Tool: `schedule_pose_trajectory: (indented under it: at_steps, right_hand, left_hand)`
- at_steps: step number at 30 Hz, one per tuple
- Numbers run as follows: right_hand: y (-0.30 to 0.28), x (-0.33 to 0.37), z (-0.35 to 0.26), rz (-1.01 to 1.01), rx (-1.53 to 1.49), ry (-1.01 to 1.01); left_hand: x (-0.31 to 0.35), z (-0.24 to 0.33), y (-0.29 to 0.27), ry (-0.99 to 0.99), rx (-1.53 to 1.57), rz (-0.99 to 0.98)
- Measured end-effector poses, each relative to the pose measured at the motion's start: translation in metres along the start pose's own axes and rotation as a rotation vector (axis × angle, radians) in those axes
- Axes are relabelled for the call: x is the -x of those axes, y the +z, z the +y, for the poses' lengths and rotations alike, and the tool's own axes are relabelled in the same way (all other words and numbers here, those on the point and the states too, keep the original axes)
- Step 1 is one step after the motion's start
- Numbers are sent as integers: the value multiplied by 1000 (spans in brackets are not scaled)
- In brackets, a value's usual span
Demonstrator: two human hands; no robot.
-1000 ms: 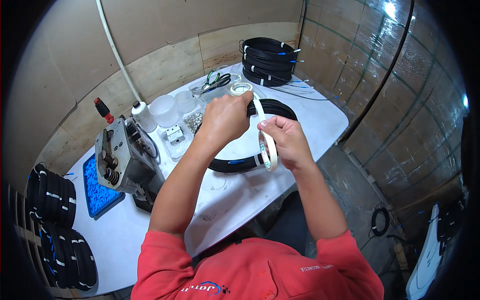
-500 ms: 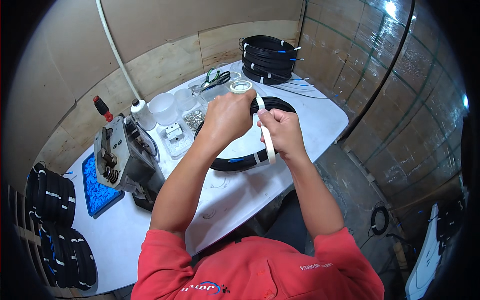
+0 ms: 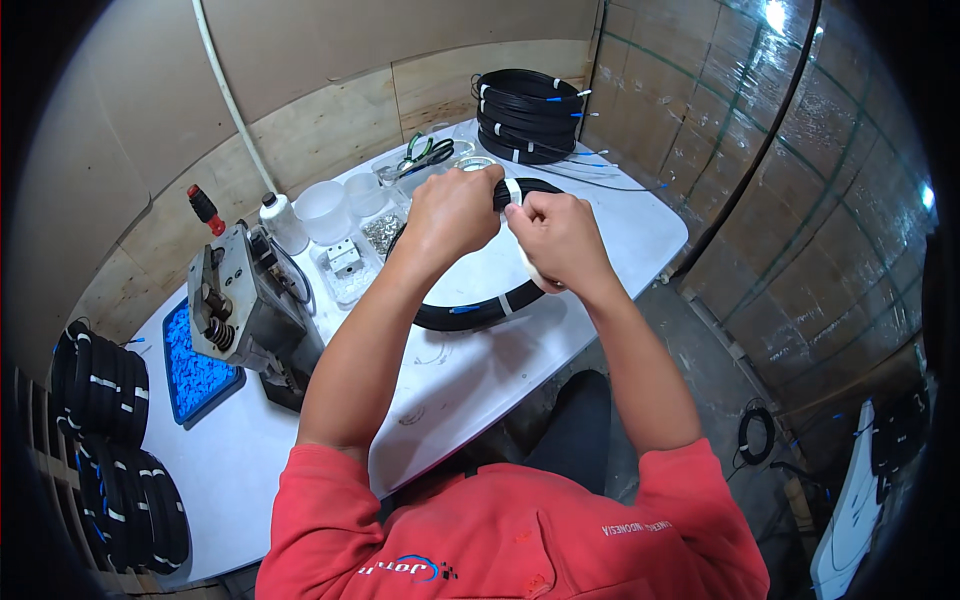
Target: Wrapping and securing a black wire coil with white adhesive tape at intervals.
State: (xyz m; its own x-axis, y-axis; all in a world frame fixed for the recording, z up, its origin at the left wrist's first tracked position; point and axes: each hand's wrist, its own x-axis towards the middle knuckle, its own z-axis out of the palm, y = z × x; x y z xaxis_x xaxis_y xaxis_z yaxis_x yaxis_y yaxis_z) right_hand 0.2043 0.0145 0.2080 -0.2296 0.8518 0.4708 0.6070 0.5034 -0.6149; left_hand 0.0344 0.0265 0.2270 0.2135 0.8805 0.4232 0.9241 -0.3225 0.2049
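Note:
A coil of black cable (image 3: 430,318) with a blue connector and pale tape bands lies on the white table in front of me. My left hand (image 3: 452,212) is closed at the coil's far side; its fingertips are hidden underneath. Just beyond its knuckles shows the rim of a roll of masking tape (image 3: 478,162). A pale tape strip (image 3: 515,190) crosses the cable bundle between my hands. My right hand (image 3: 556,232) is closed on this tape beside the bundle, and the loose tail hangs below its fingers.
A metal hand press (image 3: 255,300) stands left, by a blue tray (image 3: 190,375) of small blue parts. Clear containers (image 3: 323,212), a white bottle (image 3: 285,225) and scissors (image 3: 430,155) line the back. Coil stacks stand far right (image 3: 525,120) and at left (image 3: 100,390).
My right hand has turned over, knuckles up, and closed nearer the bundle. The tape tail, long and straight before, now curls below it. The tape roll is more hidden behind my left hand.

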Motion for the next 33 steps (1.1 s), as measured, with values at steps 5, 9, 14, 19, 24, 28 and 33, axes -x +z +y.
schedule_pose_trajectory:
  at_steps: [5,9,14,19,24,28,33]
  right_hand:
    - [23,10,26,-143,-791,264]
    - [31,11,25,-61,-893,396]
    - [31,1,20,78,-61,20]
    - [84,42,72,-267,258,2]
    - [31,31,50,-16,-308,109]
    - [8,28,27,77,-699,-15]
    - [0,27,10,155,-815,-154]
  left_hand:
    - [0,1,1,-17,-2,-10]
    - [0,3,1,-4,-7,-8]
    - [-1,-4,3,-7,-14,-4]
    - [0,-16,8,5,-8,44]
    - [-4,-22,-14,-81,160,-90]
    - [-2,-34,-8,-52,145,-66]
    - [-5,-39,-1,2,119,-31]
